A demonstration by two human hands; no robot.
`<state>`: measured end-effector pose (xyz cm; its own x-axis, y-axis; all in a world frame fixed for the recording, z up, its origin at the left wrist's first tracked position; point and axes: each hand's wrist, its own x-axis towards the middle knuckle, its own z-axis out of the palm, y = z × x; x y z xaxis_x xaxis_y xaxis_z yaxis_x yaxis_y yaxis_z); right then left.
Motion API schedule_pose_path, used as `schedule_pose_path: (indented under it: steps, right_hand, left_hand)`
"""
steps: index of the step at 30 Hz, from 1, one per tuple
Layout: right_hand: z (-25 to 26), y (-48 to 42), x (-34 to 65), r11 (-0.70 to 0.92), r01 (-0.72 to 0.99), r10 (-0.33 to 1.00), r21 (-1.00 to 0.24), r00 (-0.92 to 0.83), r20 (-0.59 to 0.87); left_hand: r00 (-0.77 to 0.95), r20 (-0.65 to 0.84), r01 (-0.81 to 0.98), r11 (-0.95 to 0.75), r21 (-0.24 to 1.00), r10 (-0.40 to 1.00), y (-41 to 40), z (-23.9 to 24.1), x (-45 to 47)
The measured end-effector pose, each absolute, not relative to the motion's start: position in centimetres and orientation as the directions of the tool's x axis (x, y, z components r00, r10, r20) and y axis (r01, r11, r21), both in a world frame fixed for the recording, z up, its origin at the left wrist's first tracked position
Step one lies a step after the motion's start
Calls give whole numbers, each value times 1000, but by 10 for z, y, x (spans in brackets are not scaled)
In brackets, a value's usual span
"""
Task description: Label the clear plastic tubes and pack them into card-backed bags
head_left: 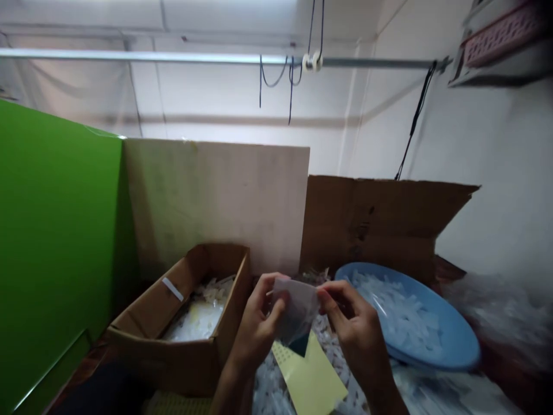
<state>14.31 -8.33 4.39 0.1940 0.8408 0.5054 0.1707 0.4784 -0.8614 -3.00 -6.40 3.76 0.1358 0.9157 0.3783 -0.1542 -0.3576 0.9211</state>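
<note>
My left hand and my right hand both pinch the top edge of a small clear plastic bag, held up between them near the bottom middle of the view. Each hand's fingers are closed on the bag. The bag hangs open-mouthed and looks see-through; I cannot tell what is inside. Under it lies a yellow card on a heap of small white plastic pieces.
A cardboard box with white pieces and bags stands on the left. A blue basin with white pieces sits on the right. Upright boards stand behind: a green panel, a pale board and brown cardboard.
</note>
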Motion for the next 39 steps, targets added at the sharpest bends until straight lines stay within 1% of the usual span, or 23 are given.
schedule_pose_path:
  steps: [3,6,9,11,12,16,18,20,22,24,27,30,32,34,36,39]
  right_hand:
    - [40,-77,149,444,148,826,-884,314,468]
    - [34,-66,154,411,93,797,-907,447,407]
    - [24,-53,158,390,22,782,-921,520,343]
    - [16,-46,160,368,-19,784,-930,543,300]
    - [12,-43,160,356,-35,789,-934,546,281]
    - [0,-37,163,325,-78,812,-943,534,236]
    - [-1,-36,164,324,-92,820,-942,523,231]
    - [1,-36,166,328,-97,829,-940,507,237]
    - [4,-36,166,337,-53,834,-940,479,272]
    - [8,-37,166,356,50,844,-933,411,344]
    - [10,-40,164,422,228,844,-877,254,472]
    - [9,-43,159,492,301,822,-817,149,550]
    - [9,-44,154,504,277,825,-818,125,551]
    - [9,-45,149,495,215,842,-842,120,526]
    - [11,-46,146,502,153,847,-851,110,520]
    - [11,-45,145,565,106,810,-818,118,574]
  left_hand:
    - [216,315,-138,-291,947,924,-51,26,-23]
    - [339,181,-85,-161,983,923,-35,14,-24]
    - [476,9,-22,2,1000,880,-21,0,-28]
    - [510,-44,-20,63,998,859,-14,-8,-29]
    - [498,-48,-23,69,997,866,-12,-11,-28]
    - [353,-19,38,7,999,935,-11,-12,-23]
    - [333,-5,105,-32,994,943,-14,-7,-22]
    - [347,46,208,-125,970,937,-16,-1,-26]
    - [351,126,307,-242,920,928,-17,5,-32]
    - [307,219,336,-321,885,926,-18,9,-37]
    - [101,345,262,-359,896,933,-20,16,-38]
    - [-96,373,191,-351,917,923,-28,23,-34]
    - [-170,375,148,-353,924,911,-33,27,-30]
    - [-209,387,102,-373,922,898,-37,30,-29]
    - [-218,428,58,-426,903,877,-39,32,-29]
    - [-209,493,-7,-506,863,844,-39,33,-31]
